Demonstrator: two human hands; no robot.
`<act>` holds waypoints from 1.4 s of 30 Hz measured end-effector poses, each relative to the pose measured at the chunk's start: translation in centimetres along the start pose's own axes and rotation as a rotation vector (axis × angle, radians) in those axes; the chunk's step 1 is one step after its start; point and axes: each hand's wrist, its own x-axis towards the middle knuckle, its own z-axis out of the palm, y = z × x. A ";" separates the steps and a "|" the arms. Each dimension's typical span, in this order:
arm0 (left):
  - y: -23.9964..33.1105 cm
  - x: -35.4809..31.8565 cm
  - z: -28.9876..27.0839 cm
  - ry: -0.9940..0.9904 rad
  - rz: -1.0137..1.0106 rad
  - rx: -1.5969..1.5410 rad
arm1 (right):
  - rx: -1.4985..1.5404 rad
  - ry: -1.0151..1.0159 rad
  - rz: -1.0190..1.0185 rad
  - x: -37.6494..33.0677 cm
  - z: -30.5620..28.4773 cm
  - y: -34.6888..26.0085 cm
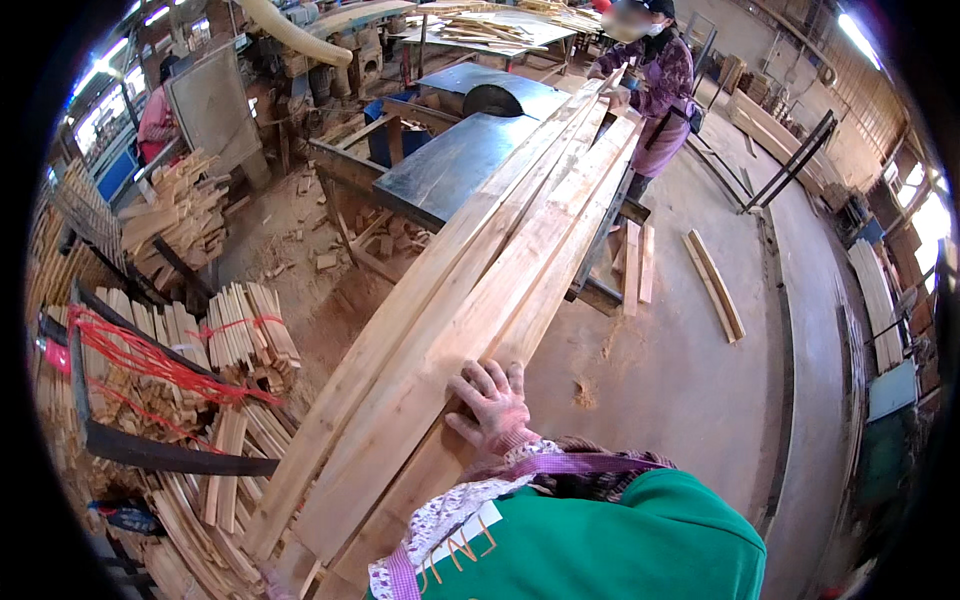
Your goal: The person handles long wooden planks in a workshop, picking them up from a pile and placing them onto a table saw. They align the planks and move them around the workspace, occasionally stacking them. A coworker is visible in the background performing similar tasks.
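While the long sawn planks point(445, 335) stretch side by side from seven o'clock to one o'clock, the person's right hand point(493, 405) rests palm down on them near six o'clock, just below centre. Its fingers are spread and apart, clamped on nothing; this looks like steadying pressure rather than a grasp. The left hand cannot be made out with certainty, so its grip cannot be told.

The planks run beside the steel saw table point(445, 170), probably because their length needs support along the middle. A co-worker point(668, 95) stands at their far end, toward one o'clock, hands by the tips, apparently keeping that end together. At twelve o'clock, what looks like a circular saw blade point(492, 100) rises from the table, left of the planks.

A black metal bar point(185, 457) at eight o'clock reaches close to the near ends and leaves little room there. Behind it, red twine point(150, 345) hangs beside bundled wood strips point(245, 325), with a scrap-wood pile point(175, 225) at ten o'clock. Toward three o'clock, two loose battens point(714, 285) lie on the floor and could catch a foot.
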 end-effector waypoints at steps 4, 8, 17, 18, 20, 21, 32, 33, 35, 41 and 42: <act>0.5 -1.2 -5.1 0.052 0.058 0.093 | 0.013 0.084 -0.012 0.1 0.5 0.8; -1.0 -6.3 -16.3 0.221 0.013 0.373 | -0.171 0.175 -0.196 0.0 0.8 1.1; -2.8 -7.5 -22.3 0.244 -0.158 -0.032 | -0.038 0.179 -0.215 0.2 0.6 -0.5; -2.6 -6.8 -22.7 0.190 -0.113 -0.013 | -0.040 0.155 -0.202 -0.1 0.9 -0.3; -2.1 -5.2 -23.0 0.197 -0.224 -0.157 | -0.125 0.125 -0.138 -0.2 1.5 0.1; -1.6 -3.9 -22.6 0.207 -0.281 -0.239 | -0.102 0.107 -0.107 -0.2 1.9 0.6; 18.1 2.4 -1.0 -0.099 0.513 0.453 | 0.054 0.228 -0.068 2.9 3.6 -0.2; 17.9 0.6 0.0 -0.111 0.539 0.493 | 0.081 0.183 -0.095 3.1 3.1 -0.3; 16.5 -2.9 1.5 -0.148 0.572 0.559 | 0.023 0.160 -0.068 3.0 2.1 -0.9; 15.5 -7.3 5.9 -0.285 0.508 0.659 | -0.100 -0.090 -0.003 2.6 0.9 -0.2; 16.0 -8.0 6.6 -0.296 0.605 0.681 | -0.110 -0.102 0.000 2.4 1.0 0.2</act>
